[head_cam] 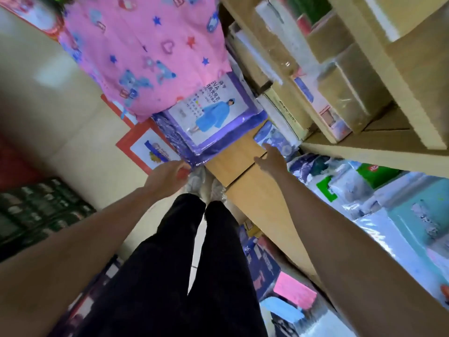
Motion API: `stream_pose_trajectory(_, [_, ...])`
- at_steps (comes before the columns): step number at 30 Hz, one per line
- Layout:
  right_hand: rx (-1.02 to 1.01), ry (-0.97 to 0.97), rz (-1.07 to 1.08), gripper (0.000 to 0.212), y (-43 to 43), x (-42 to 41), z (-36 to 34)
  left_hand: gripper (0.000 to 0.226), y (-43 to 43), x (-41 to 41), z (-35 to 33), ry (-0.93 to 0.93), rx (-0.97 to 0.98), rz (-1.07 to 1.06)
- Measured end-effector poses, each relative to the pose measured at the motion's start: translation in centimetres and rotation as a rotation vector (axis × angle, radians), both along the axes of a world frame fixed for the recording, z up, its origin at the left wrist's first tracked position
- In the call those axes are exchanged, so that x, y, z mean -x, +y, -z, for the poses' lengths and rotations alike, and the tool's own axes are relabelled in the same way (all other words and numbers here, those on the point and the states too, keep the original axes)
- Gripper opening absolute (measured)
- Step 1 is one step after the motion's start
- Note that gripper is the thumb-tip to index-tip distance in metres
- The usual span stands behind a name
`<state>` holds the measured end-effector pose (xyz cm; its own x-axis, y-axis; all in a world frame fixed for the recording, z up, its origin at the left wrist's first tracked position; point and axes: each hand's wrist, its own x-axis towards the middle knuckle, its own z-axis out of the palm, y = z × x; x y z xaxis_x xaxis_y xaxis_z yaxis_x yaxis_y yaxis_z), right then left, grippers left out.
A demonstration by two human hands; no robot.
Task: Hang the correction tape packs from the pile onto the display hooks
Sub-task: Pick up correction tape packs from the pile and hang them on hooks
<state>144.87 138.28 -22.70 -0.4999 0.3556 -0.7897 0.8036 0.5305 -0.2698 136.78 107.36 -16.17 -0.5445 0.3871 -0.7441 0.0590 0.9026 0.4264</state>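
Pink fabric point(145, 52) printed with stars and bears hangs over a stack of purple raincoat packs point(213, 122), just beyond both hands in the head view. The left hand point(167, 177) reaches down toward the stack's near corner, its fingers curled over something small and red point(184, 173); blur hides what that thing is, so I cannot tell how firm the grip is. The right hand point(273, 159) stretches forward with its fingers spread wide and holding nothing, the fingertips touching or just short of a blue-and-white pack point(272, 137) that lies at the edge of the wooden shelf point(233, 161). Brown boxes point(340, 76) stand on the shelf beyond and to the right of that hand. Under the right forearm, plastic-wrapped goods point(379, 198) fill a lower level. Between the two arms, black trousers point(184, 263) and pale shoes point(204, 183) stand on the floor. Correction tape packs and display hooks cannot be made out anywhere here.
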Motion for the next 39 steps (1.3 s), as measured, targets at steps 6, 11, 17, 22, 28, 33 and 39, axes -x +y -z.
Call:
stream_pose_trajectory(6, [-0.191,-0.084,-0.260,0.090,-2.4,-0.3,9.5,0.031,-2.4,-3.9,5.2,-0.058,0.012,-0.052])
stream_pose_trajectory(11, [-0.023,0.113,-0.294,0.085,-8.5,-4.8,9.6,0.024,0.2,-5.8,8.1,-0.105,-0.086,-0.214])
stream_pose_trajectory(17, [-0.130,0.417,0.202,0.069,-6.8,-9.6,9.6,0.061,6.8,-8.1,13.0,-0.244,-0.120,-0.419])
stream_pose_trajectory(22, [-0.069,0.254,0.391,0.079,-3.7,-10.1,11.4,0.097,10.7,-10.0,16.5,-0.087,-0.067,-0.422])
stream_pose_trajectory(28, [0.122,0.221,0.727,0.059,-3.9,-8.3,11.3,0.108,11.1,-10.8,18.6,-0.079,-0.114,-0.615])
stream_pose_trajectory(33, [0.352,0.081,0.933,0.035,-4.2,-8.9,10.2,0.035,8.4,-10.7,17.9,-0.132,-0.094,-0.669])
stream_pose_trajectory(39, [0.444,0.004,0.754,0.024,-5.0,-11.2,4.5,0.013,3.9,-9.8,10.8,-0.401,-0.347,-0.859])
